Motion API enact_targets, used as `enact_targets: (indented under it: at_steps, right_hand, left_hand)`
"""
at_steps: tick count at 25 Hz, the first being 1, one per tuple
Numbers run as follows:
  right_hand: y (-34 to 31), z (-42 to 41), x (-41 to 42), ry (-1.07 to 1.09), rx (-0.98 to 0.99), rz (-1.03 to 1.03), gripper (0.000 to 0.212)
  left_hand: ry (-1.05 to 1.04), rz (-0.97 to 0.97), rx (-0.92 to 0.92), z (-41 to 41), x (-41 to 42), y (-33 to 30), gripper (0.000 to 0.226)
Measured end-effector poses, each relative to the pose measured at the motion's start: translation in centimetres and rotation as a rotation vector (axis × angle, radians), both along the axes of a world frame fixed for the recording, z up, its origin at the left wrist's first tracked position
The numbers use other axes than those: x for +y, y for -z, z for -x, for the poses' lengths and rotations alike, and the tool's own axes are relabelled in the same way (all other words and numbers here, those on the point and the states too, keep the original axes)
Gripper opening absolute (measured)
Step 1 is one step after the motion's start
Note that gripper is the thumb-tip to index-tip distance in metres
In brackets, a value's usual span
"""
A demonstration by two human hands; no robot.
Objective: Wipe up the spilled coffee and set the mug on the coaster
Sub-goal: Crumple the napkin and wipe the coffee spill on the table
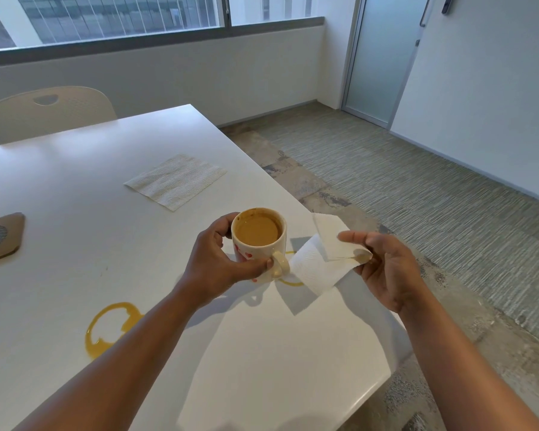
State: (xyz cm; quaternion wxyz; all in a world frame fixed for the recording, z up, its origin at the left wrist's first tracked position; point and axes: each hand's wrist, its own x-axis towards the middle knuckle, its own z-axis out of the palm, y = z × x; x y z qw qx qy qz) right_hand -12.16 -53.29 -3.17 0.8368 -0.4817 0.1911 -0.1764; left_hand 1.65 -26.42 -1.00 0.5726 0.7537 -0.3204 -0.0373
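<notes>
A person's left hand (221,259) grips a cream ceramic mug (260,241) with red markings, fingers wrapped round its body and the thumb beside the handle, holding it above the white table (75,188) near the right edge. The mug is nearly full of milky brown coffee. The right hand (383,269) pinches a folded white paper towel (321,259), stained brown at one corner, just right of the mug. A ring-shaped coffee spill (106,331) lies on the near left of the table; a second, thinner coffee ring (291,283) shows beneath the mug and towel. A tan coaster with a grey centre (0,237) sits at the far left edge, well apart from the mug. A clean unfolded paper napkin (176,180) lies farther back, and a cream chair (49,110) stands at the table's far side.
</notes>
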Motion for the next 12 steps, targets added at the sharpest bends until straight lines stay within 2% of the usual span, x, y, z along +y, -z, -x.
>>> enact_targets:
  at_steps: [1,3,5,7,12]
  right_hand:
    - [-0.2,0.0,0.0,0.002,0.002,0.058,0.026]
    - [-0.5,-0.2,0.0,0.048,0.082,0.376,0.021]
    - [-1.2,-0.5,0.4,0.107,0.121,0.656,0.038]
    - [-2.6,-1.0,0.8,0.178,0.130,0.817,0.045]
    - [-4.7,-3.0,1.8,0.315,0.098,1.335,0.024]
  left_hand:
    - [-0.004,0.005,0.005,-0.1,0.1,0.0,0.073]
    - [-0.010,0.012,0.007,-0.2,0.4,0.2,0.074]
    - [-0.010,0.013,0.005,-0.3,0.6,0.3,0.072]
    - [-0.016,0.008,0.005,-0.3,0.8,0.3,0.071]
    - [-0.030,0.012,0.010,-0.2,1.3,0.0,0.070]
